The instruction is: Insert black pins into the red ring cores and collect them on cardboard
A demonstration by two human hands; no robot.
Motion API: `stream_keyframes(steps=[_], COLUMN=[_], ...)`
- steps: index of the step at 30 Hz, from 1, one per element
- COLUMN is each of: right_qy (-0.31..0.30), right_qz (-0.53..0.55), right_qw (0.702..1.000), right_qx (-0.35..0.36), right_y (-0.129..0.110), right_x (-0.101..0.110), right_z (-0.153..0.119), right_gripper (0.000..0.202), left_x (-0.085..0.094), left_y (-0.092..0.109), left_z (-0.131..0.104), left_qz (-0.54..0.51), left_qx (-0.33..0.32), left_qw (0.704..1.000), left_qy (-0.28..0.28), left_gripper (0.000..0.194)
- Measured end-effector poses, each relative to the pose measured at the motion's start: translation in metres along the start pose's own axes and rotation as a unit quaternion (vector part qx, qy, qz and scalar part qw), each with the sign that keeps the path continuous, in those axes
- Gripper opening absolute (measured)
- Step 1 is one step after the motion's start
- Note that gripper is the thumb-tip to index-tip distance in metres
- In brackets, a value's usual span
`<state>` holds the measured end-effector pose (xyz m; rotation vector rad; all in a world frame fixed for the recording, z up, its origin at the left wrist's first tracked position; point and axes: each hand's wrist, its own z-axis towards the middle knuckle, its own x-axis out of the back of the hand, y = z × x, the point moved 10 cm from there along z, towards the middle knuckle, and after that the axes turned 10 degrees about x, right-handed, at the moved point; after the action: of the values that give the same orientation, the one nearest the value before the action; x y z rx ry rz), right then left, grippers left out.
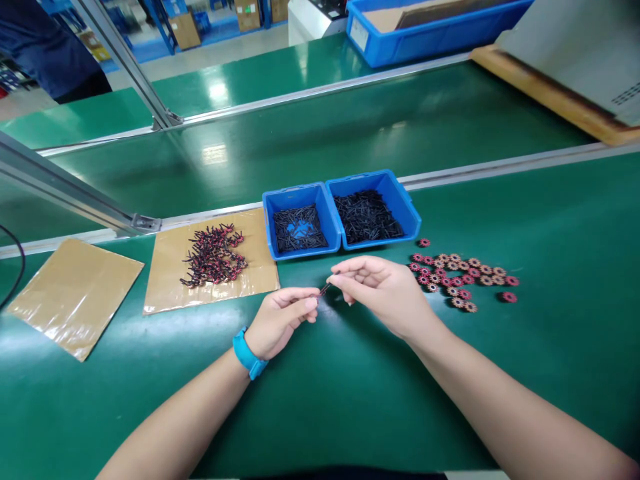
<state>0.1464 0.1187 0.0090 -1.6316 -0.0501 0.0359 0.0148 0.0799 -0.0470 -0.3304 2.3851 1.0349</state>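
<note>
The green counter is bounded along its far edge by a metal rail. Toward the far left, two cardboard sheets are laid: a bare one, turned at an angle, and a pile-bearing one nearer the middle. Beside the latter, close to the far edge, two blue bins are set together, the left bin and the right bin, both stocked with slim black pieces. In front of them, over the counter's middle, the hands are brought together: by the left hand a small part, mostly hidden, is pinched, and by the right hand a thin dark piece is held at the fingertips. On the pile-bearing sheet, red-and-black pieces with dark stems are heaped; toward the right edge, toothed rings are scattered.

The step in hand is judged to be a joining of the two held items — steady alignment and a light push seem called for next.
</note>
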Motion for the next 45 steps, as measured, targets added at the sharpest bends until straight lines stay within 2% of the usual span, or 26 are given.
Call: stream_keyframes(steps=[5,11,13,15,18,22,37,45], right_qy=[-0.029,-0.113,-0.111,-0.077,-0.028,-0.029,-0.046,-0.065], right_qz=[-0.048,-0.139,-0.130,-0.098,-0.052,-0.055,-0.123,-0.115], right_qw=[0.998,0.976,0.973,0.976,0.987,0.993,0.986,0.986], right_qx=[0.026,0.121,0.155,0.179,0.149,0.099,0.102,0.101], right_y=[-0.002,-0.017,-0.024,-0.029,-0.023,-0.013,-0.012,-0.011], right_x=[-0.003,-0.015,-0.015,-0.008,0.002,0.001,-0.001,-0.005], right_z=[-0.001,-0.006,-0.006,-0.004,-0.001,0.000,-0.001,-0.003], right_gripper=[0.016,0.015,0.011,0.008,0.009,0.014,0.017,0.015], left_x=[-0.001,-0.002,-0.003,-0.003,-0.004,-0.008,-0.010,-0.007], left_y=[0.000,0.000,-0.001,-0.002,-0.003,-0.003,-0.001,0.000], left_z=[-0.001,-0.001,-0.001,-0.001,-0.001,-0.002,-0.002,-0.001], left_qz=[0.000,-0.003,-0.006,-0.011,-0.018,-0.011,-0.004,-0.027], left_qx=[0.002,0.004,0.008,0.011,0.014,0.009,0.006,0.005], left_qw=[1.000,1.000,1.000,1.000,1.000,0.999,0.999,0.999], left_qy=[-0.002,-0.005,-0.008,-0.010,-0.014,-0.034,-0.043,-0.029], left_gripper=[0.025,0.025,0.026,0.028,0.027,0.027,0.029,0.027])
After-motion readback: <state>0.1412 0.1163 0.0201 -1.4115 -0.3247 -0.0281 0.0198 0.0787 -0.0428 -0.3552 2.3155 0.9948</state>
